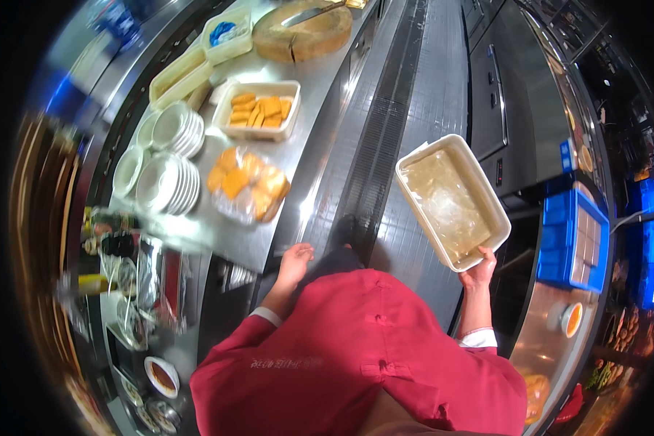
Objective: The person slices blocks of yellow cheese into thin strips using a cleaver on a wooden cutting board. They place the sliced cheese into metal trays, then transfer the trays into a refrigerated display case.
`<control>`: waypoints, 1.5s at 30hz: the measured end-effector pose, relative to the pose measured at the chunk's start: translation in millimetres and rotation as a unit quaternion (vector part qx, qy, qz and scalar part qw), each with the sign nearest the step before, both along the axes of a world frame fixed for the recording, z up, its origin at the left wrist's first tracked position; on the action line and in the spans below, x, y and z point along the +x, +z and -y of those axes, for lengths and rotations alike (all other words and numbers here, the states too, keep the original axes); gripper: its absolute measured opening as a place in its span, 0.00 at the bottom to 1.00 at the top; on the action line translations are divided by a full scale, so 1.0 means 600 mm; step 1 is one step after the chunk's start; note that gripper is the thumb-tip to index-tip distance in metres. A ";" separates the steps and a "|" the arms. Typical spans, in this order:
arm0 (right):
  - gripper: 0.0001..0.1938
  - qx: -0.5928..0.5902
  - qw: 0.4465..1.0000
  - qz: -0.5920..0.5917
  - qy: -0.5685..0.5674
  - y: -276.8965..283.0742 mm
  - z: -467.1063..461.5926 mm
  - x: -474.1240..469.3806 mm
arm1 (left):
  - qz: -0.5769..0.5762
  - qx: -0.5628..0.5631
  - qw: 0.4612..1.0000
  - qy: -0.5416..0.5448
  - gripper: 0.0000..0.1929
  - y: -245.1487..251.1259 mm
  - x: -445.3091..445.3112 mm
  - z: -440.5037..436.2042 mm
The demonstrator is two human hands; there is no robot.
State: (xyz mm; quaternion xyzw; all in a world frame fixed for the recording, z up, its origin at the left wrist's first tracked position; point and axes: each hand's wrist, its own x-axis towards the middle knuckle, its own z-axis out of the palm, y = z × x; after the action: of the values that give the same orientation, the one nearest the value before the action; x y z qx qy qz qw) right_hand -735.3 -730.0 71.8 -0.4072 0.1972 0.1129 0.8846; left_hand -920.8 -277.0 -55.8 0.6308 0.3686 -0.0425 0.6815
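Observation:
My right hand (479,268) grips the near corner of a white rectangular plastic tub (493,188), its thumb over the rim. Clear liquid seems to lie in the tub, which hangs over the floor on my right side. My left hand (296,265) holds nothing and is loosely curled by the steel counter's edge. On that counter, a clear plastic bag of orange-yellow blocks (248,188) lies closest to this hand. Behind the bag stands a white plastic container (289,129) with several orange-yellow slabs inside.
Stacked white bowls (169,182) stand on the left counter (234,242). Farther along are a cream tub (182,76) and a round wooden chopping block (305,35) bearing a cleaver (310,14). A floor drain grate (379,131) runs ahead. To my right is a blue crate (558,240).

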 end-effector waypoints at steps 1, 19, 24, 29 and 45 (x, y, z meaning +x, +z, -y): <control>0.36 0.020 1.000 -0.001 0.023 0.001 -0.014 0.056 | 0.001 0.008 1.000 -0.019 0.14 0.004 0.058 -0.016; 0.24 0.004 0.998 -0.001 0.065 0.015 -0.347 1.188 | 0.160 0.101 0.976 -0.109 0.17 0.049 1.241 -0.138; 0.26 -0.039 0.995 -0.043 0.079 0.041 -0.436 1.423 | 0.207 0.231 0.950 -0.040 0.15 0.075 1.430 -0.205; 0.30 -0.010 0.994 -0.041 0.099 0.014 -0.518 1.594 | 0.196 0.302 0.933 0.019 0.18 0.077 1.675 -0.292; 0.35 -0.038 0.985 -0.047 0.161 0.016 -0.636 1.881 | 0.129 0.606 0.779 -0.097 0.09 0.171 1.928 -0.567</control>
State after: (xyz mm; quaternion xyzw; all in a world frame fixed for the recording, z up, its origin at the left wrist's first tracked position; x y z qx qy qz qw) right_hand 393.3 -348.2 81.3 -0.4613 0.1740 0.2655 0.8285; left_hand 236.2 63.4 47.0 0.9455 0.1637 0.2061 0.1915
